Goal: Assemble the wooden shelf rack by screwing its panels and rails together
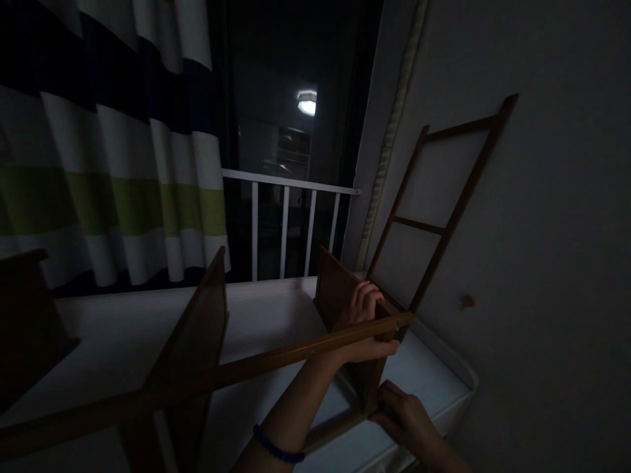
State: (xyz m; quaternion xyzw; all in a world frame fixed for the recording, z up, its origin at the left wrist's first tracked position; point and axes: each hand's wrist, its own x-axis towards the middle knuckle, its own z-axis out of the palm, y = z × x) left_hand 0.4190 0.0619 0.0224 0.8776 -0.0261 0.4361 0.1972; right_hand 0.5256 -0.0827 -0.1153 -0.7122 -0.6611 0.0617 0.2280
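The wooden shelf frame (207,368) lay on its side across the white tabletop (276,315), and it looked to me partly put together: the long side rail (276,358) already ran from the far left up to my left hand (365,325), and two shelf boards stood joined to it, one well to the left of my hands (197,335) and one right at them (345,295). The other ladder-shaped side piece (444,210) leaned against the wall (557,230) just beyond my hands, not yet attached, so I judged about half the job remained.

My left hand was curled over the end of the rail where it met the near board, fingers (367,295) wrapped on top and the thumb below, closed firmly on the wood. My right hand (404,417) sat lower, nearer to me, fingers bent and pressing at the bottom corner of that same board; in the dim light I could not tell whether it pinched a small fitting or only the wood.
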